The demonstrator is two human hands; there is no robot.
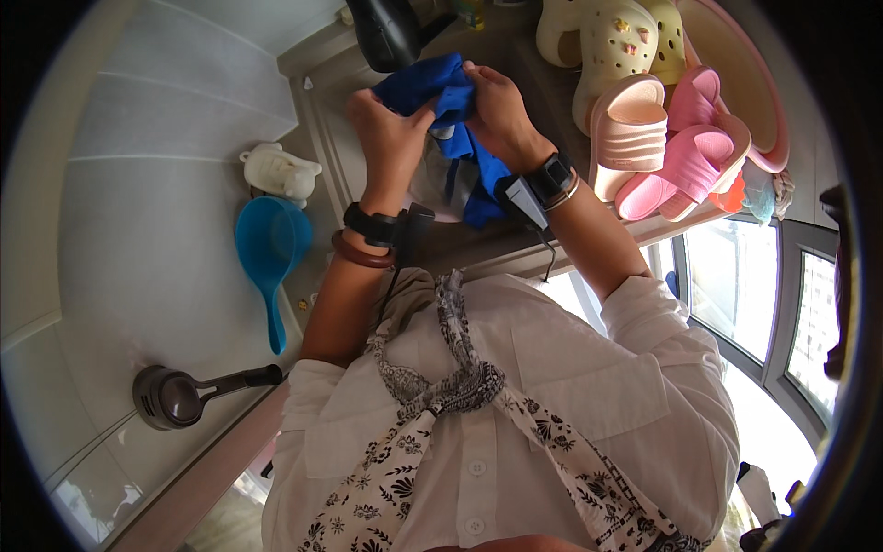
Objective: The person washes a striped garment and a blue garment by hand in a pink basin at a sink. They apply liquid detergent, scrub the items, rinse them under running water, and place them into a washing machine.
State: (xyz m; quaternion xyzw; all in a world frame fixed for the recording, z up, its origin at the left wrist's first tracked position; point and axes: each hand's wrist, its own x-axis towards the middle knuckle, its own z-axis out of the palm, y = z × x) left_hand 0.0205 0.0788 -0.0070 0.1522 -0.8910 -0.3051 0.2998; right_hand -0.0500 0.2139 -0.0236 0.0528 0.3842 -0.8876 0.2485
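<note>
A blue cloth [421, 83] is stretched between my two hands over a sink basin [531, 90]. My left hand [390, 131] grips its left side, thumb on the fabric. On its right side, my right hand [500, 110] pinches the fabric between thumb and fingers. Part of the blue fabric hangs down below the hands towards the basin, with a small pale patch visible between them. Both wrists wear black bands with small devices and cables. What kind of garment or cloth it is, I cannot tell.
A black hair dryer or similar black object [390, 34] is just beyond the cloth. On the left are a blue plastic dipper [274, 231], a white animal figure [281, 172] and a wall-mounted dark handled device [172, 399]. Clogs [616, 41], pink slides [697, 162] and a pink-rimmed basin [776, 138] stand on the right.
</note>
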